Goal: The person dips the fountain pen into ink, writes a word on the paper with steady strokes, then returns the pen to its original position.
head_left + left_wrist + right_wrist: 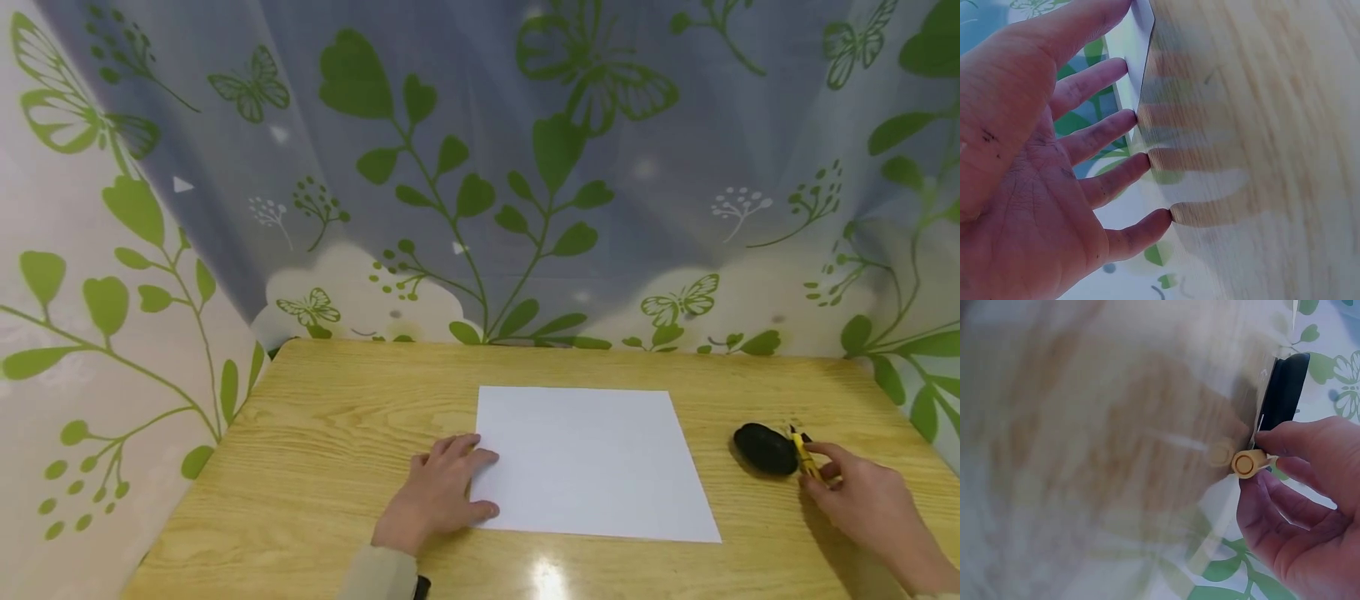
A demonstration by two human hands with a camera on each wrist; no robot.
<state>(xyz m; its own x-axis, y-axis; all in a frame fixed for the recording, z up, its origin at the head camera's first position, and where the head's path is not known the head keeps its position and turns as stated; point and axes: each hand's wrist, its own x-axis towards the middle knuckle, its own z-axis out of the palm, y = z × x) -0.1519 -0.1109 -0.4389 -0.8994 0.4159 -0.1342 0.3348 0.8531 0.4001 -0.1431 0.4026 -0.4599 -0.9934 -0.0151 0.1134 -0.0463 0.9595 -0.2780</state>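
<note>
A blank white sheet of paper (pixel 585 467) lies flat on the wooden table. My left hand (pixel 444 490) rests at the paper's left edge, its fingers spread and the thumb on the sheet; the left wrist view shows the fingertips (pixel 1161 219) touching down. To the right, my right hand (pixel 862 500) pinches a yellow pen (pixel 806 458) with a dark tip between thumb and fingers. Its round yellow end (pixel 1245 464) faces the right wrist camera. Just left of the pen sits a smooth black oval object (pixel 765 448), whose kind I cannot tell.
The light wooden table (pixel 337 433) reaches back to a curtain (pixel 480 208) printed with green leaves and butterflies. Similar cloth hangs at the left and right sides. Light glares off the table near its front.
</note>
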